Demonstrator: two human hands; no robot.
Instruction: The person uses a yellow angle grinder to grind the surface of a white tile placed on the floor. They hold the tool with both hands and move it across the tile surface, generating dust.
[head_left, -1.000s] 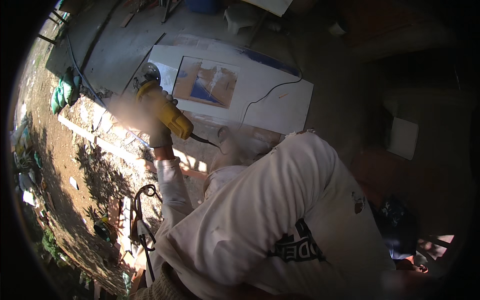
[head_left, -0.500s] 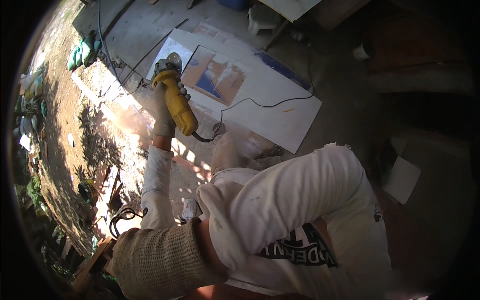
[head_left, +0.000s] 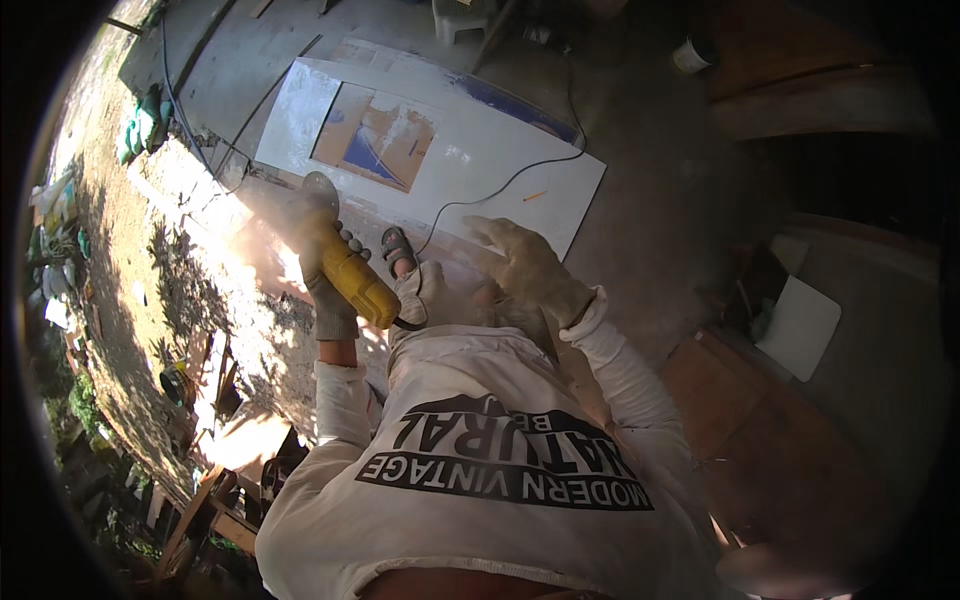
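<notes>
My gloved left hand point(head_left: 328, 305) is wrapped around the body of a yellow angle grinder point(head_left: 360, 286). The grinder's disc point(head_left: 320, 190) points away from me, beside the near left edge of a white panel point(head_left: 490, 165) lying low on the ground. A rectangular opening in the panel shows a brown and blue surface point(head_left: 385, 145) beneath. My right hand point(head_left: 530, 268), also gloved, hovers by the panel's near edge with fingers stretched out and nothing in it. From the grinder's rear a dark cord point(head_left: 470, 203) runs over the panel. A thin orange stick point(head_left: 535, 196) rests there too.
My sandalled foot point(head_left: 397, 247) is close to the grinder and the panel. A white bucket point(head_left: 692, 55) stands at the far right, and a white board point(head_left: 800, 327) leans nearer on that side. Sunlit rough ground and scrap wood point(head_left: 235, 525) line the left.
My right hand has come into sight near the panel with its fingers extended. The grinder, still in my left hand, sits lower in view, off the panel's corner. My view has shifted.
</notes>
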